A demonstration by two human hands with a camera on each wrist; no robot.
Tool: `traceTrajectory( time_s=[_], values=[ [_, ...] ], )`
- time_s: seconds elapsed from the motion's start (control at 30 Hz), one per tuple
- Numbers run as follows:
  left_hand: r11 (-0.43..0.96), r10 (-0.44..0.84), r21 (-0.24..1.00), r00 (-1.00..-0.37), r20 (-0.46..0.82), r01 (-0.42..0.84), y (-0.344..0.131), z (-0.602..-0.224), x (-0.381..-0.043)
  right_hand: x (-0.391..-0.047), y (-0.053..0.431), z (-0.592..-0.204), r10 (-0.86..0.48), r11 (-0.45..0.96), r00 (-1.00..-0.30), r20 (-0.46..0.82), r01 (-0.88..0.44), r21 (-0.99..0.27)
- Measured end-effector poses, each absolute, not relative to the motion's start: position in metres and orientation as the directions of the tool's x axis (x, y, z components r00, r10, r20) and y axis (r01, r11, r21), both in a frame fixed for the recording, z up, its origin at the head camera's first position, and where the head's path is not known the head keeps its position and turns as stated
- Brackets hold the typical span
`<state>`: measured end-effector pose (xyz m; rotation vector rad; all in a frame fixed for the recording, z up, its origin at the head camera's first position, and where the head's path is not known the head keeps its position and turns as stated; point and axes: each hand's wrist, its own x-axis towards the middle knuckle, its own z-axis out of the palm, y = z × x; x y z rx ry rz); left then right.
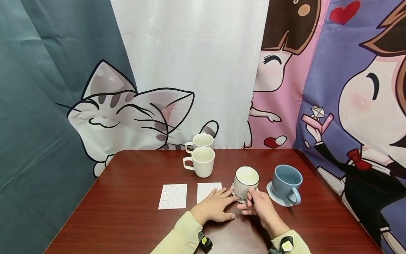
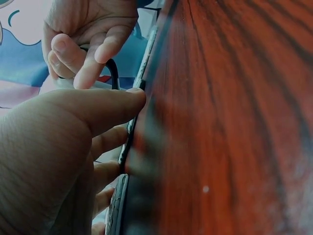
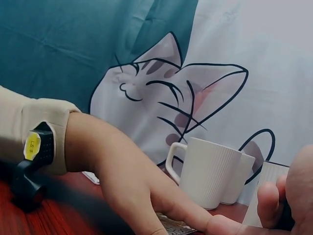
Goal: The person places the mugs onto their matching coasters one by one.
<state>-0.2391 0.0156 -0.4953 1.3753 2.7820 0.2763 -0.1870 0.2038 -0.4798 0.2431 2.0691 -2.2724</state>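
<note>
My right hand (image 1: 261, 210) pinches the handle of a ribbed white mug with a dark rim (image 1: 242, 187). This mug stands over a checked coaster (image 1: 235, 194); whether its base rests fully on it is hidden. My left hand (image 1: 215, 206) lies palm down with fingers spread, its fingertips touching the checked coaster's left edge. Part of that hand covers a white speckled coaster (image 1: 204, 189). In the left wrist view, the left thumb and fingers meet a coaster edge (image 2: 117, 205), and a dark handle (image 2: 114, 73) shows at the right hand (image 2: 93, 34).
A blue mug (image 1: 283, 181) sits on a pale blue coaster (image 1: 271, 192) at the right. Two plain white mugs, one nearer (image 1: 203, 164) and one behind (image 1: 203, 140), stand at the back. Another speckled coaster (image 1: 173, 196) lies left on the brown table (image 1: 127, 211). A printed curtain (image 1: 196, 53) hangs behind.
</note>
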Motion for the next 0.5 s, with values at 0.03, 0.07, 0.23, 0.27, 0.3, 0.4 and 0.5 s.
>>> traceTrajectory(
  time_s=[0.03,0.07,0.23,0.27,0.3,0.4,0.5],
  values=[
    [0.595,0.79,0.17,-0.611,0.057,0.786,0.016,-0.495,-0.239,-0.187,0.204,-0.479,0.057,-0.099,-0.986,-0.156,0.15,-0.984],
    [0.596,0.789,0.17,-0.612,0.058,0.785,0.016,-0.495,-0.239,-0.186,0.205,-0.479,0.05,-0.096,-0.986,-0.156,0.151,-0.984],
    [0.598,0.785,0.188,-0.617,0.057,0.779,0.016,-0.496,-0.24,-0.186,0.21,-0.478,0.0,-0.043,-0.986,-0.164,0.164,-0.986],
    [0.598,0.785,0.193,-0.617,0.057,0.778,0.016,-0.496,-0.24,-0.186,0.211,-0.478,-0.008,-0.017,-0.987,-0.162,0.162,-0.987],
    [0.596,0.785,0.197,-0.616,0.059,0.778,0.016,-0.496,-0.24,-0.187,0.213,-0.478,-0.01,0.012,-0.987,-0.157,0.157,-0.987],
    [0.587,0.788,0.211,-0.611,0.069,0.781,0.015,-0.495,-0.242,-0.189,0.217,-0.477,0.038,0.149,-0.992,-0.117,0.122,-0.981],
    [0.571,0.796,0.223,-0.6,0.087,0.79,0.013,-0.494,-0.245,-0.191,0.224,-0.471,0.127,0.378,-0.992,-0.028,0.075,-0.923]
  ],
)
